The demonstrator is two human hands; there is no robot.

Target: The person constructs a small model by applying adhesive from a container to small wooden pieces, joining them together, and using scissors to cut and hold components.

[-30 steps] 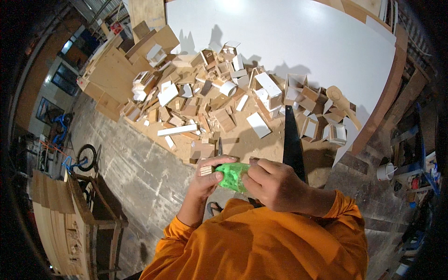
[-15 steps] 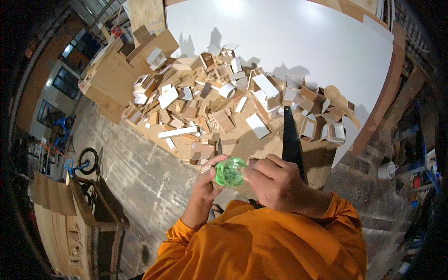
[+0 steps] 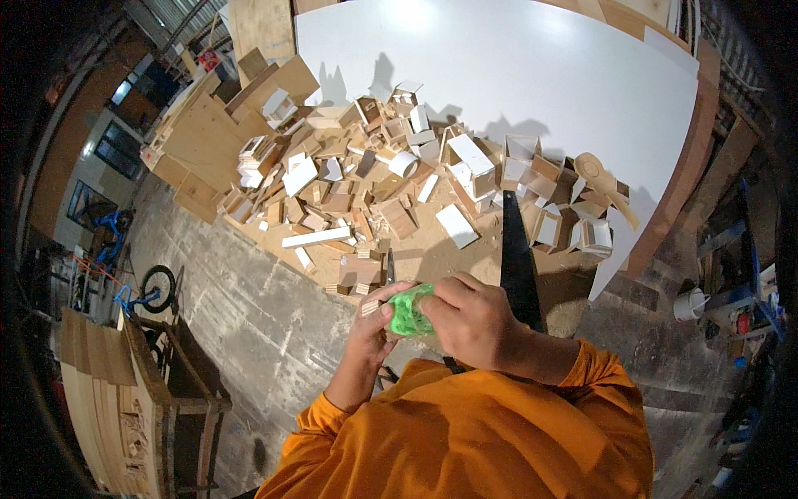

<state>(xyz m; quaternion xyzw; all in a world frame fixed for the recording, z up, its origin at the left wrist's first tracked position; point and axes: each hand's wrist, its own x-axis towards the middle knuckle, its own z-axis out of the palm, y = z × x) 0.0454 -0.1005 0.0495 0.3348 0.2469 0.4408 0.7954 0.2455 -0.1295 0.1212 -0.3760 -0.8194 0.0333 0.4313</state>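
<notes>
In front of my chest my left hand [image 3: 371, 326] is closed round a green, see-through plastic piece [image 3: 407, 313], rounded and crumpled like a small bag or cup; its exact kind I cannot make out. From the other side my right hand [image 3: 474, 320] reaches over it with bent fingers pinching at its right edge. Whatever else lies between those fingertips is hidden. A small striped wood block [image 3: 371, 308] shows beside my left thumb; I cannot tell whether the hand touches it. Just beyond my right hand lies a dark, tapering saw blade [image 3: 517, 258], its near end covered by my forearm.
Wood offcuts and small box shapes [image 3: 391, 216] are heaped across the worktable, with a wooden spoon-shaped piece [image 3: 603, 183] at the right. A large white board [image 3: 515, 75] stretches behind. At left stand a wooden bench [image 3: 150, 399] and a blue bicycle [image 3: 154, 291] on concrete floor.
My right hand has shifted slightly left, over more of the green plastic. The plastic looks tilted and more squeezed; my left hand still holds it.
</notes>
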